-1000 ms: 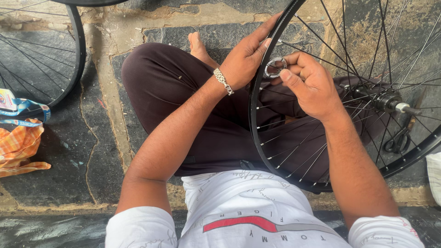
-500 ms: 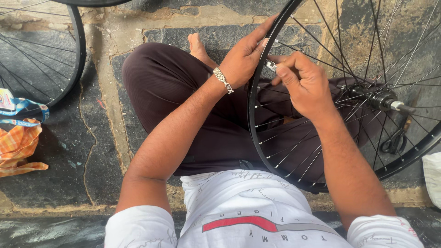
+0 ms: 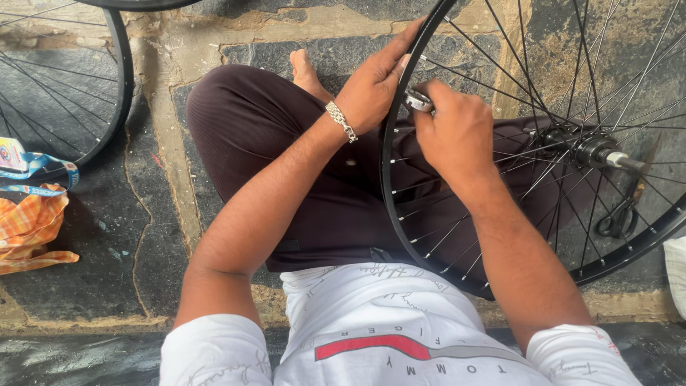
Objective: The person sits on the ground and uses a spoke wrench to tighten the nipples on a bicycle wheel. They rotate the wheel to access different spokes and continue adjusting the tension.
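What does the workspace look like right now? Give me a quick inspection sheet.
Surface: stone-slab floor, cracked joints.
Job's things: black spoked bicycle wheel across the lap; hub and axle at right; small round metal spoke tool at the rim.
Clutter: orange checked cloth, scissors.
Grippers: left hand grips the rim; right hand holds the tool.
Cables: nothing seen.
Surroundings: second wheel at left.

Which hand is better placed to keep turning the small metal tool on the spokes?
Right hand: it grips the round metal spoke tool at the rim. The left hand only steadies the rim.
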